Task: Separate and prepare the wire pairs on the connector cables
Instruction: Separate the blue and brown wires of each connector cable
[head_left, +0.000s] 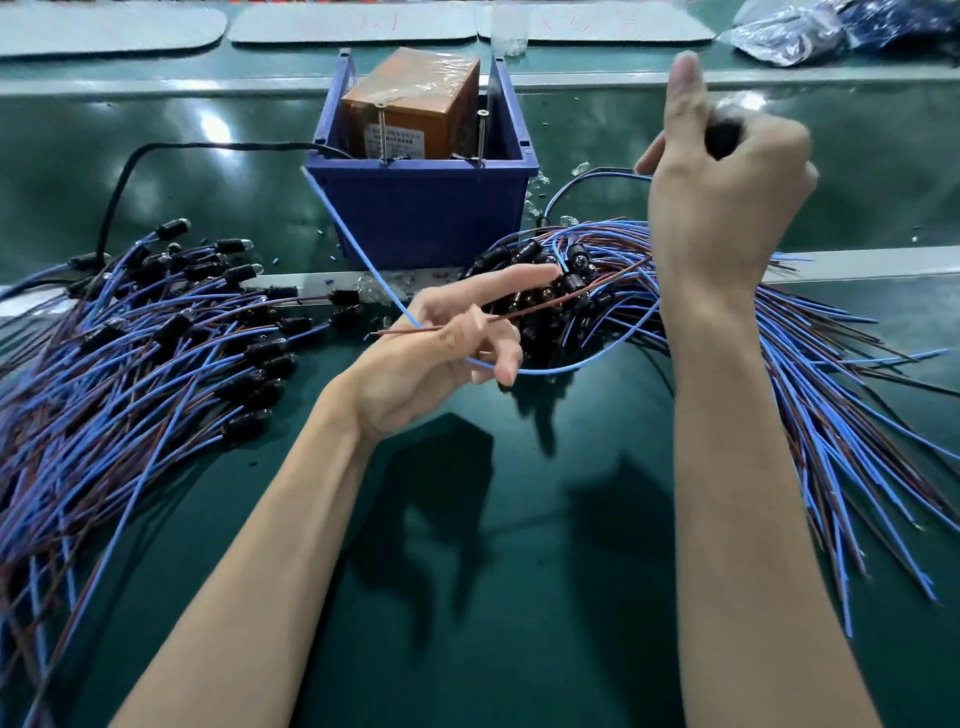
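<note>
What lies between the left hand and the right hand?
Head view: a brown wire and a looping blue wire, both held in the left hand, crossing over the pile of black connectors.

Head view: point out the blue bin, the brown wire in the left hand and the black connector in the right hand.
blue bin (426, 208), head view, front wall.
brown wire (550, 302), head view, its mid-length stretch.
black connector (722, 137), head view, its exposed middle.

An assembly workshop: green bench mat (519, 571); heaps of identical connector cables (156, 338); a blue parts bin (426, 213).
</note>
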